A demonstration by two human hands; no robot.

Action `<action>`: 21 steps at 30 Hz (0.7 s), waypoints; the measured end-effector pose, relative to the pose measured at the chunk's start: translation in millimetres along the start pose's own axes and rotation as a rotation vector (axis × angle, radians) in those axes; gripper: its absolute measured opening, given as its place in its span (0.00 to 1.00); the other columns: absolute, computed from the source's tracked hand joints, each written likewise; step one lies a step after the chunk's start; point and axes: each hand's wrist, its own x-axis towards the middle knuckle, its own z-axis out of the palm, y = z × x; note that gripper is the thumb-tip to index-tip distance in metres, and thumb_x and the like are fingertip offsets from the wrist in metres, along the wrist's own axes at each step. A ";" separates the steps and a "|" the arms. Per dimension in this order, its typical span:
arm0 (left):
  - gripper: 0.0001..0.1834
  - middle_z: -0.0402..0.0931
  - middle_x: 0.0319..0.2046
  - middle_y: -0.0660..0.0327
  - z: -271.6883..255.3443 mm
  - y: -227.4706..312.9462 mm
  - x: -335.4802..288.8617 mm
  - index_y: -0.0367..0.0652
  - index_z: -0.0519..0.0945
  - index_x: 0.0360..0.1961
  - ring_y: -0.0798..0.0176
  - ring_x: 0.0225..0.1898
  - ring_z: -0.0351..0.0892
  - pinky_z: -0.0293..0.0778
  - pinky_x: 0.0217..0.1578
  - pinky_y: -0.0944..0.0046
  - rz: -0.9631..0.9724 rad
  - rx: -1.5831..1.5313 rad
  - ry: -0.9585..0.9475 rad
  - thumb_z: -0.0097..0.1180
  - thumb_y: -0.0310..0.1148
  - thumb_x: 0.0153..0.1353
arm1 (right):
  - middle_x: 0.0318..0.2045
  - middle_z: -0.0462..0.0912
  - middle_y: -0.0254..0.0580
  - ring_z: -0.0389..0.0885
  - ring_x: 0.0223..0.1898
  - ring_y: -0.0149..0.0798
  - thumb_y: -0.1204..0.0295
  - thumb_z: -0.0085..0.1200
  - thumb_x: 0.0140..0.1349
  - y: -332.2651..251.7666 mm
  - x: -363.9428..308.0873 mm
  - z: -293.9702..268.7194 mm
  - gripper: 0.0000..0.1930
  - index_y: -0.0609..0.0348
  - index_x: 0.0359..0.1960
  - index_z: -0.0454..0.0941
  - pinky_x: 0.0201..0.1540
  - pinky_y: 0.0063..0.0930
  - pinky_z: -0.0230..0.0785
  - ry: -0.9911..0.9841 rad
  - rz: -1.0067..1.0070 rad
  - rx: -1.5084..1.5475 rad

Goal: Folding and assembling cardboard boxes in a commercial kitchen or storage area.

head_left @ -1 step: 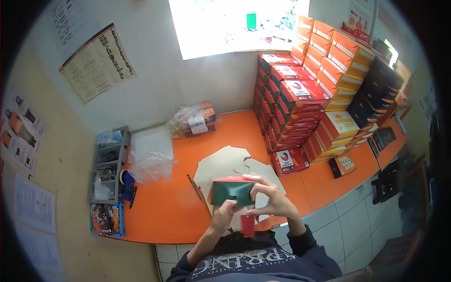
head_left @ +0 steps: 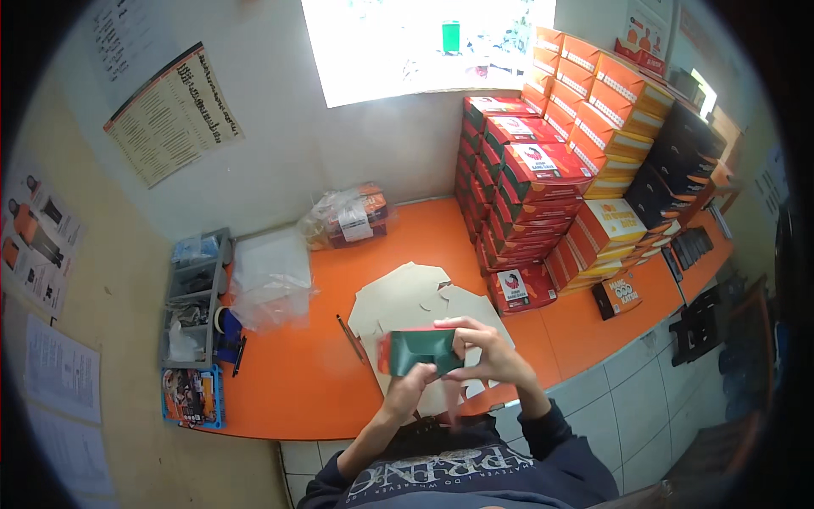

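Observation:
A small green and red carton box is held up between my two hands, above some cream cardboard sheets at the table's front edge. Its green side faces me, with red along the top and left edges. My left hand grips the box from below, the thumb pressed on the lower edge of the green side. Around the right end is my right hand, fingers on top and at the corner. A blurred pale pink patch shows beneath the box. The far sides of the box are hidden.
Tall stacks of red boxes and orange boxes stand at the right. On the orange table lie a dark pen, clear plastic bags and a wrapped bundle. A grey organizer stands left, beside a blue basket.
The red flap that hung below the box near my right hand no longer shows there, only a pale blur. The box is turned slightly and sits a little farther right.

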 end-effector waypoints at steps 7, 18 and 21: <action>0.38 0.65 0.54 0.44 -18.7 126.1 -46.3 0.41 0.62 0.60 0.47 0.54 0.71 0.70 0.50 0.55 0.648 0.859 -0.610 0.64 0.45 0.54 | 0.52 0.76 0.44 0.77 0.48 0.37 0.75 0.68 0.44 -22.2 5.5 -38.8 0.15 0.57 0.22 0.68 0.44 0.30 0.73 -0.229 0.004 0.067; 0.54 0.57 0.52 0.48 -27.6 112.9 -16.1 0.43 0.61 0.63 0.46 0.57 0.61 0.63 0.58 0.51 0.499 0.615 -0.162 0.70 0.44 0.30 | 0.70 0.51 0.52 0.55 0.70 0.48 0.55 0.49 0.66 2.2 -5.0 6.5 0.38 0.60 0.71 0.48 0.66 0.41 0.57 -0.247 0.071 0.656; 0.54 0.52 0.52 0.45 -15.1 99.8 -22.0 0.49 0.63 0.60 0.41 0.58 0.58 0.64 0.58 0.49 0.753 1.122 0.043 0.77 0.44 0.28 | 0.68 0.58 0.50 0.70 0.61 0.47 0.78 0.52 0.60 -39.8 12.8 20.7 0.32 0.54 0.67 0.60 0.57 0.31 0.68 -0.063 -0.253 -0.099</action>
